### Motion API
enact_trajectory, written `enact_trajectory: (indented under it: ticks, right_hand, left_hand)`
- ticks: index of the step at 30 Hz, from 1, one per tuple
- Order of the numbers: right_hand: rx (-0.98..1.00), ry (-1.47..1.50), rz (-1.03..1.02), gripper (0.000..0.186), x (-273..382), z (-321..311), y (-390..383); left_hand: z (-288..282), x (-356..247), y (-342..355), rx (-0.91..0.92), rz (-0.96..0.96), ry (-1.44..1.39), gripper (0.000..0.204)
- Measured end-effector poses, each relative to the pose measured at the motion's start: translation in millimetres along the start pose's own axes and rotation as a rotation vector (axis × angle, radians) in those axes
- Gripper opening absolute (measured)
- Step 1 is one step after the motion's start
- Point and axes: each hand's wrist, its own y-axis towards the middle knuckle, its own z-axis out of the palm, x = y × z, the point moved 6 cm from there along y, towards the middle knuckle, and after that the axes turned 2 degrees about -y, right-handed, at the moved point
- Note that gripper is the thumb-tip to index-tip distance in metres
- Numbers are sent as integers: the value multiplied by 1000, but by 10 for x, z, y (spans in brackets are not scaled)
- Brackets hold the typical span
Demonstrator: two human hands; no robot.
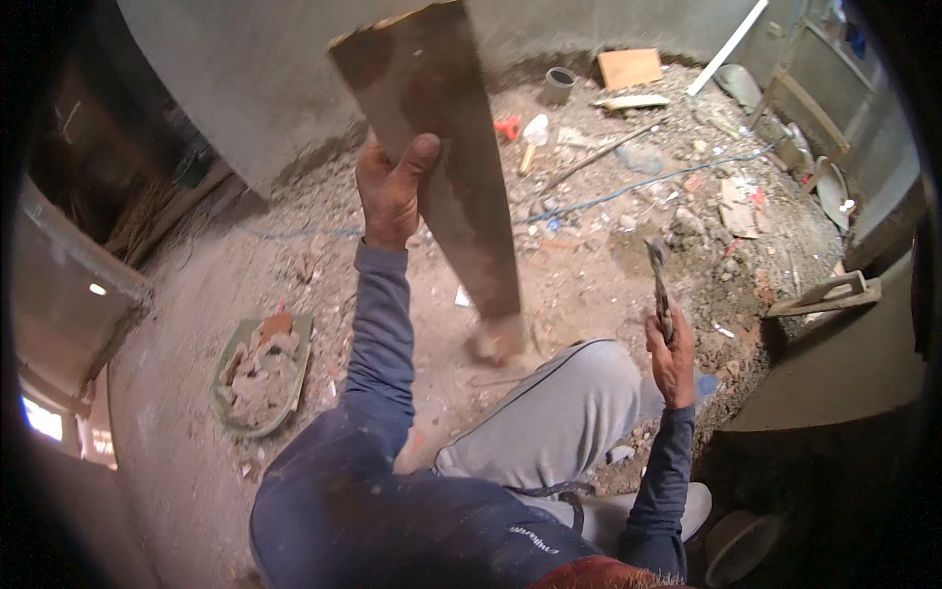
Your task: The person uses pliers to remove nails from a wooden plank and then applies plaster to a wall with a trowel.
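A long brown wooden board (446,128) stands tilted in front of me, its wide end up and its narrower lower end down near the rubble floor. My left hand (392,187) is closed on the board's left edge, thumb across its face. The board's lower end is blurred, so I cannot tell whether it touches the ground. On the right, my right hand (671,358) is closed round a slim hand tool (658,277) with a grey metal head pointing up and away from me. The tool's exact kind is unclear. It is held apart from the board, above my bent knee.
A green tub (233,410) of rubble sits at left. A wooden float (829,294) lies on a ledge at right. Farther back are a grey pipe piece (558,85), a tan tile (630,69), a long stick (603,154) and a blue cord (648,184). A curved plastered wall (245,69) stands behind.
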Motion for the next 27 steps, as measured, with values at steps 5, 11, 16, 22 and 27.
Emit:
enact_trajectory:
  ticks: [5, 11, 16, 22, 27]
  right_hand:
    - [-232, 62, -504, 22, 1041, -221, 80]
    - [-501, -128, -765, 23, 1511, -438, 10]
    - [-285, -723, -446, 26, 1285, -468, 500]
    - [-518, -194, -630, 22, 1113, -650, -125]
    - [-241, -654, -324, 21, 849, -485, 128]
  left_hand:
    - [903, -22, 339, 277, -123, 31, 51]
    - [1426, 202, 76, 523, -328, 153, 67]
    - [1599, 304, -57, 633, -445, 97, 65]
    - [1588, 622, -139, 658, -410, 225, 62]
    - [1623, 692, -367, 688, -570, 45, 60]
